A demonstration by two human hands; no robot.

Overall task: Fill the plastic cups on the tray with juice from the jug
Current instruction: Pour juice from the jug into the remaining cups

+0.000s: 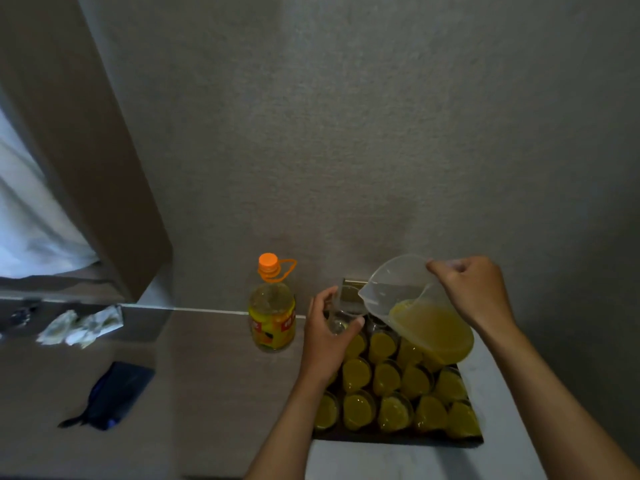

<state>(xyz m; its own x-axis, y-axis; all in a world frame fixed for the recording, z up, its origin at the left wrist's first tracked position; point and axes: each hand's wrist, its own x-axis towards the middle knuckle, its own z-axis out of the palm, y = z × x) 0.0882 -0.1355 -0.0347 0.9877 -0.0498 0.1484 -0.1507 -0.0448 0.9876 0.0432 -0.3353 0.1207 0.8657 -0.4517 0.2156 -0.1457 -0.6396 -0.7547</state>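
Above the tray's [398, 439] far left corner, the left hand [327, 336] grips one clear empty cup [341, 311]. Just beside it, the right hand [472, 292] curls round the tilted jug [420, 315], spout toward the cup, juice pooled low. The jug hides some filled cups [391, 375]; roughly sixteen show. One bottle [272, 306] stands on the table [207, 393].

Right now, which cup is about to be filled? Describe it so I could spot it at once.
Start at the dark tray packed with cups of yellow juice. At its far left corner, the left hand holds one clear cup up beside the spout of the tilted jug in the right hand. Unlike its neighbours, it looks empty.
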